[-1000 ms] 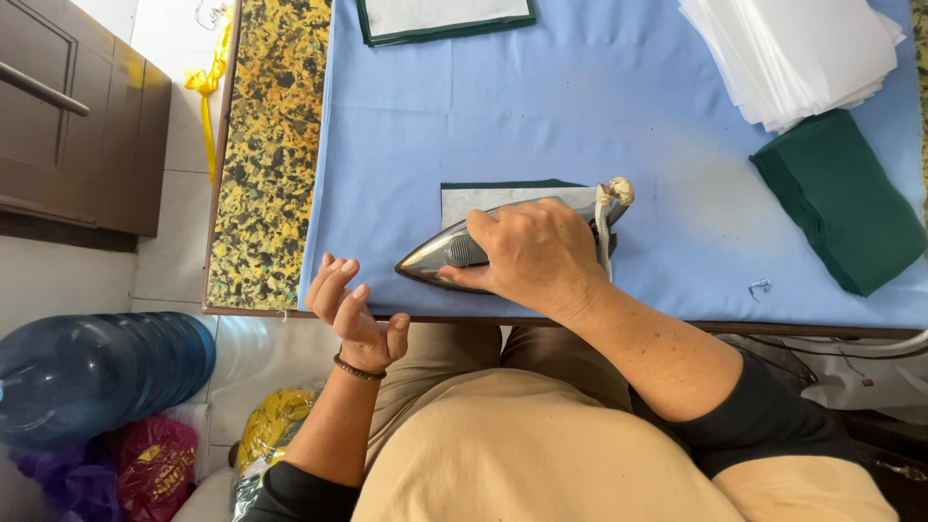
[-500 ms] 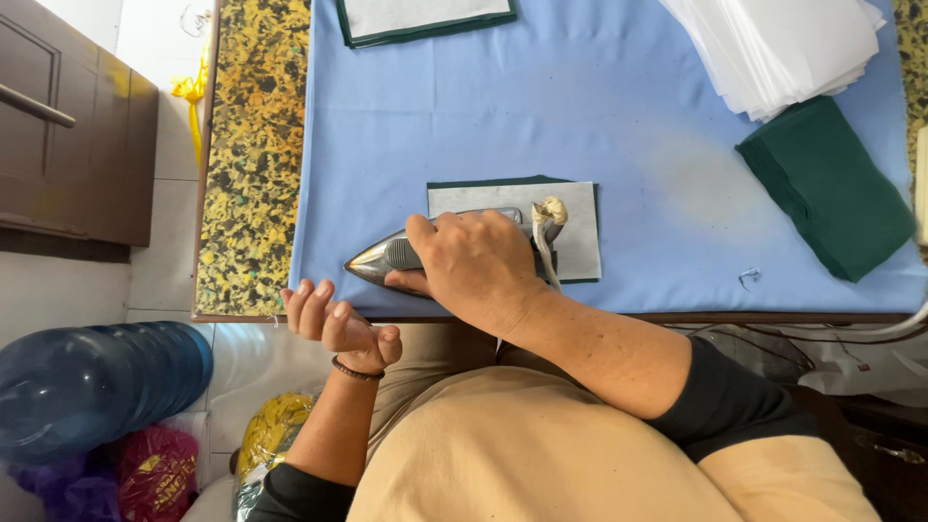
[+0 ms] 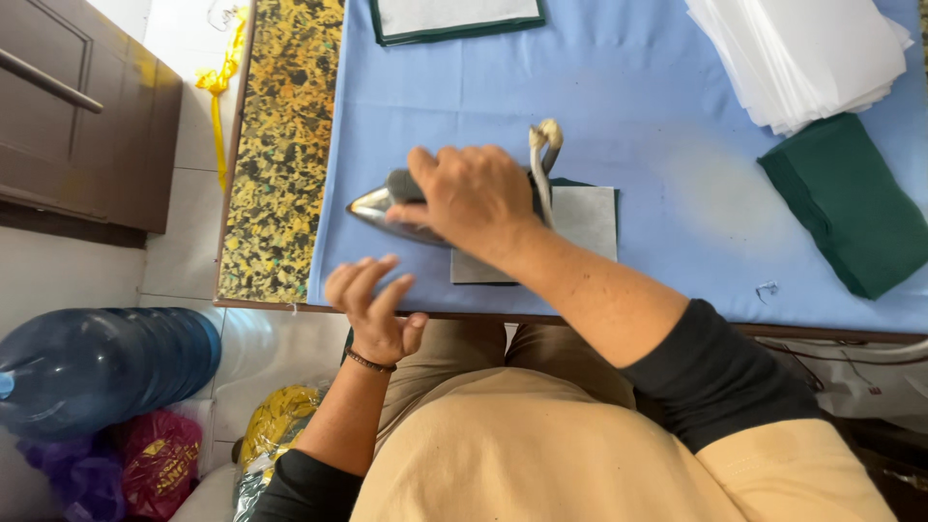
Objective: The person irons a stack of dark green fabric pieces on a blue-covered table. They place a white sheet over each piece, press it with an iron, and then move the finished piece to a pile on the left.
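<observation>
The iron (image 3: 387,205) has slid left since a second ago, its tip now off the grey fabric piece (image 3: 580,224) and onto the blue pressing cloth (image 3: 464,97). Pressing well means keeping the soleplate flat and gliding steadily. The right hand (image 3: 474,198) is gripping the handle, forearm crossing diagonally; the left hand (image 3: 372,309) is hovering open at the table edge.
</observation>
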